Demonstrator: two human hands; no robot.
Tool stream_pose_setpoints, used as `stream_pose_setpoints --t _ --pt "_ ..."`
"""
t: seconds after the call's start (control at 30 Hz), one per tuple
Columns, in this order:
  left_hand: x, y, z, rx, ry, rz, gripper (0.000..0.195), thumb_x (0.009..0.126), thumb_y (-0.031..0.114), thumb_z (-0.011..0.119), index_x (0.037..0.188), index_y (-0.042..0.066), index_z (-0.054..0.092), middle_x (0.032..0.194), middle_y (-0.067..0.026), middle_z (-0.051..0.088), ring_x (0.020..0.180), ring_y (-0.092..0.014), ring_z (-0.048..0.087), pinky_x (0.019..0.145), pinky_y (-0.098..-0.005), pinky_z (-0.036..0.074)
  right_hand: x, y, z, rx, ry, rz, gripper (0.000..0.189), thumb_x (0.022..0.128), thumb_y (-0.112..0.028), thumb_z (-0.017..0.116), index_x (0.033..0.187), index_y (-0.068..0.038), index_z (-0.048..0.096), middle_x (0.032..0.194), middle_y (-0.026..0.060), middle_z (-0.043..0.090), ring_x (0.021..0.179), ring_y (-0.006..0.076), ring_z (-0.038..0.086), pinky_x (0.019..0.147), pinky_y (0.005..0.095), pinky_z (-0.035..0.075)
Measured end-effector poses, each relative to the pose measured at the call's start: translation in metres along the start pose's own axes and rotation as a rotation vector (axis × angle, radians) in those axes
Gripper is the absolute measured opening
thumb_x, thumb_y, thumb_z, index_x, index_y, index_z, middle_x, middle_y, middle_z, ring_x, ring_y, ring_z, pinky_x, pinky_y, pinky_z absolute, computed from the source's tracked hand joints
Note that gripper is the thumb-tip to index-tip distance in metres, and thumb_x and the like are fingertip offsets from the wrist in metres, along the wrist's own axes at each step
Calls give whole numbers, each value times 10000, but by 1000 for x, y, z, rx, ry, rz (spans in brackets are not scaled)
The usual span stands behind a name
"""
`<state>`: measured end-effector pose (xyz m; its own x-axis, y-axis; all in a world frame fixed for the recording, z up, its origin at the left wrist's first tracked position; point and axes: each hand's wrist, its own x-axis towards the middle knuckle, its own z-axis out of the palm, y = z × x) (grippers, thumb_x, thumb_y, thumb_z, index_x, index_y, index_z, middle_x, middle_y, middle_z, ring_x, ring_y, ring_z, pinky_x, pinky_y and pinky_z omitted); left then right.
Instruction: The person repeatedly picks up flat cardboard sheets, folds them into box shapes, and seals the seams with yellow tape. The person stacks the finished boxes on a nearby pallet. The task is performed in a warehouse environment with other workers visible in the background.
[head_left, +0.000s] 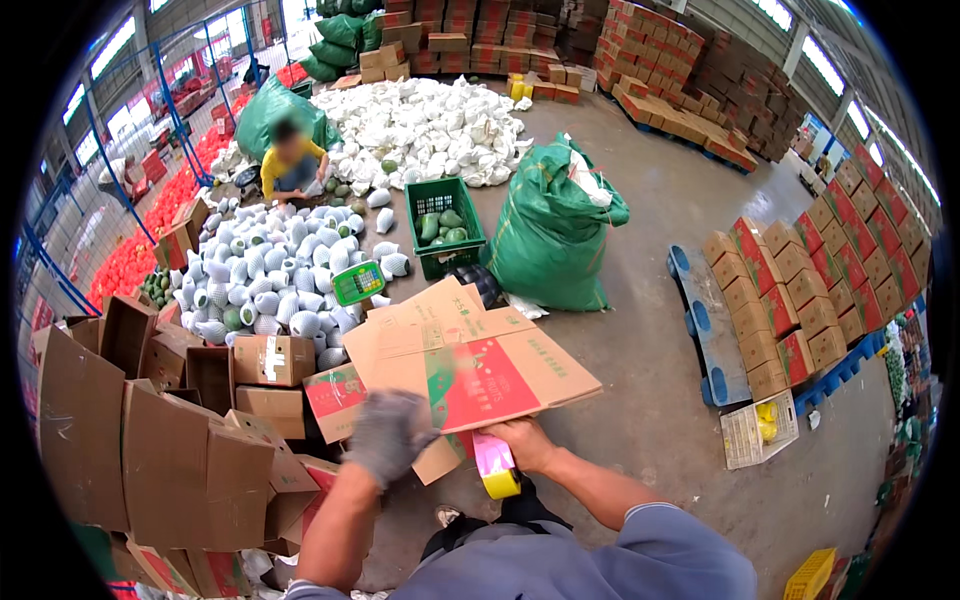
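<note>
Flattened cardboard fruit cartons (525, 367), brown with red and green print, lie in front of me at waist height. My right hand (521, 442), bare, grips their near edge, with a yellow and pink tape roll or dispenser (497, 465) close under its fingers; how that is held is partly hidden. My left hand (390, 435), in a grey glove and blurred, is at the cartons' left edge; whether its fingers close on the board cannot be told. Beyond the cartons, a green digital scale display (358, 283) stands by papaya-like fruits in white foam nets (277, 255).
Open cardboard boxes (274, 360) crowd the left. Ahead are a green crate (448, 251) of green fruit, a large green sack (555, 225) and a crouching person in yellow (289, 165). A blue pallet (701, 322) and stacked cartons (795, 300) stand right.
</note>
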<state>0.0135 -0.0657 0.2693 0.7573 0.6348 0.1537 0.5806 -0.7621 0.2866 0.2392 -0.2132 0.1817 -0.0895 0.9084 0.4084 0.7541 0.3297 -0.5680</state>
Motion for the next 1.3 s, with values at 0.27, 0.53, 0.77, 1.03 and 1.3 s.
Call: stream_pose_setpoints --t 0.27,0.53,0.77,1.03,1.3 --pt "-66 -163 187 -1314 226 -934 301 831 102 704 1113 7 660 927 -56 685 812 -184 657 764 -318 555 -14 -12 15 544 -459 104 216 804 -77 709 1016 -54 676 937 119 697 910 254 679 785 360 524" --pt "7 -3 51 -1091 -142 -393 673 870 353 707 1379 -30 490 1309 -140 590 1222 -223 534 1064 -349 402 75 10 -82 886 -326 198 617 748 -18 747 1320 -43 519 1341 142 568 966 227 654 830 351 539" --pt "1 -3 55 -1227 9 -461 785 852 331 741 1459 -29 397 1394 -120 520 1257 -218 491 1072 -337 388 127 44 -50 -14 -271 -618 881 597 13 708 1434 -64 445 1527 186 389 878 305 654 743 419 542" --pt "-31 34 -20 137 342 -111 511 822 239 732 1303 129 601 1147 -149 662 1071 -298 626 1020 -433 443 159 49 -103 134 -567 -443 458 664 13 680 1085 -140 586 1090 53 615 966 330 645 787 428 531" --pt "31 19 44 109 68 -127 373 884 413 643 1138 144 686 1100 -86 655 1041 -290 591 900 -444 458 193 87 -117 -111 -654 -404 379 666 -25 672 1011 -136 561 1060 84 530 931 344 624 699 454 508"
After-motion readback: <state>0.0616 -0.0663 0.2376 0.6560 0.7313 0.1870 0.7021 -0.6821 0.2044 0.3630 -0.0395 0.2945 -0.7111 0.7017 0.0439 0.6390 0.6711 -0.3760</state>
